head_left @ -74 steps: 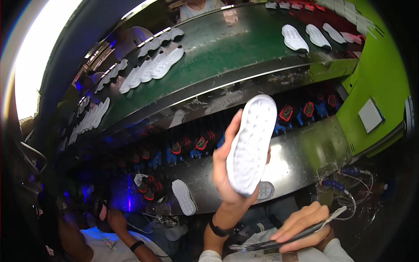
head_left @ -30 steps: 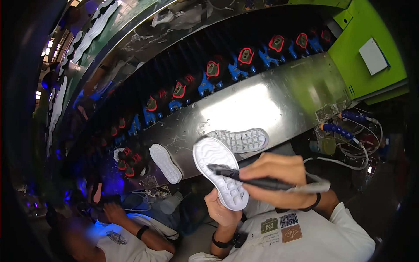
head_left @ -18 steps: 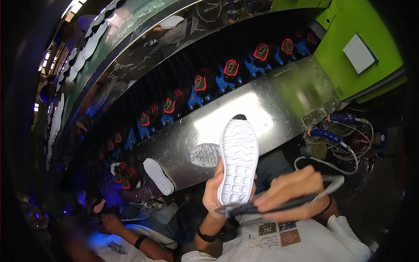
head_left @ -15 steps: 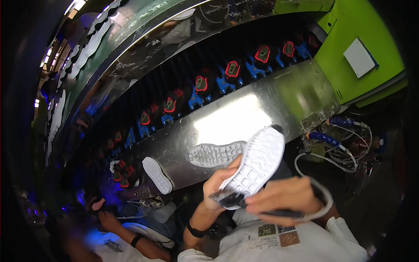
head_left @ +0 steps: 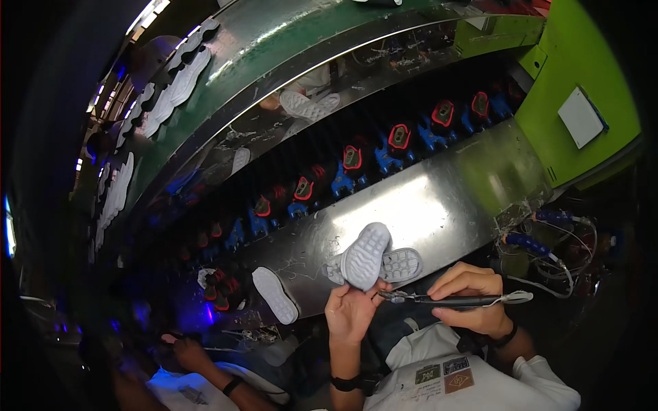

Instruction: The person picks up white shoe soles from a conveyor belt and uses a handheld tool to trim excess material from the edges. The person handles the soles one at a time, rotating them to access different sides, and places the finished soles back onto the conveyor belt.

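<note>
We hold a pale grey shoe sole (head_left: 365,255) in our left hand (head_left: 351,312), fingertips pinching its heel end so the tread side tilts up toward us, probably to keep the edge in plain sight. It sits just above the near edge of the steel counter (head_left: 439,205), partly over a second grey sole (head_left: 399,264) that lies flat, tread up, on the metal.

Our right hand (head_left: 473,300) is closed around a slim dark hand tool (head_left: 445,300), held level like a pen, tip aimed at the heel of the held sole and almost touching it. A thin cord trails off the tool's rear end toward a tangle of wires (head_left: 541,240) at the counter's right.

A white sole (head_left: 275,295) lies alone on the counter to our left. Behind the counter runs a dark conveyor with red and blue fixtures (head_left: 384,154) in a row. Above it, a green belt (head_left: 288,48) carries more white soles (head_left: 164,89). Lower left, another person's hand (head_left: 181,349) and a dark wristband show.
</note>
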A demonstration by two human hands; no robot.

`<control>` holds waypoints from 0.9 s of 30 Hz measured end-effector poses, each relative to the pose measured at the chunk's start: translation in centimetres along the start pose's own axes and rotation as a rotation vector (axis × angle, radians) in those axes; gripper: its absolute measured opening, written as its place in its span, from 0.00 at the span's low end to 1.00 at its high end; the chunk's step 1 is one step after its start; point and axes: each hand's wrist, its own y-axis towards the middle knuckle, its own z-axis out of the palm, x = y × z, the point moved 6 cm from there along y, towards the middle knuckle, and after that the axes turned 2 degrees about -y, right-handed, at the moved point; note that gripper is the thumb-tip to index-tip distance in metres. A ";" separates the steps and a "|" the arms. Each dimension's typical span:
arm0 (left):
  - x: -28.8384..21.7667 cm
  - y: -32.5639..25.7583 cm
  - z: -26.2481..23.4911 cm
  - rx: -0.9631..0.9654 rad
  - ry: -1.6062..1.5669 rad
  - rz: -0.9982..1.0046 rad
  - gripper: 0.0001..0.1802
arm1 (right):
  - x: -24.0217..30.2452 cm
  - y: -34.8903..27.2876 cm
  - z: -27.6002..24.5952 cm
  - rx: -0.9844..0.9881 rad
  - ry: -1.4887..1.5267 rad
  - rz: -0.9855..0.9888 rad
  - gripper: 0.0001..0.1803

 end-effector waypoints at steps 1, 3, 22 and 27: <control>0.8 0.5 -1.3 -0.143 -0.046 -0.025 0.35 | 0.4 0.5 0.4 0.013 -0.086 -0.082 0.14; 2.0 1.2 -3.2 -0.429 -0.133 -0.076 0.36 | -0.8 0.8 0.9 0.060 -0.059 0.022 0.14; 3.4 -3.5 8.1 -0.318 0.343 0.177 0.32 | 4.7 1.1 1.5 -0.050 -0.209 -0.149 0.14; 4.2 -5.6 6.9 -0.479 0.321 0.360 0.35 | 3.7 3.7 5.4 -0.080 -0.251 -0.160 0.12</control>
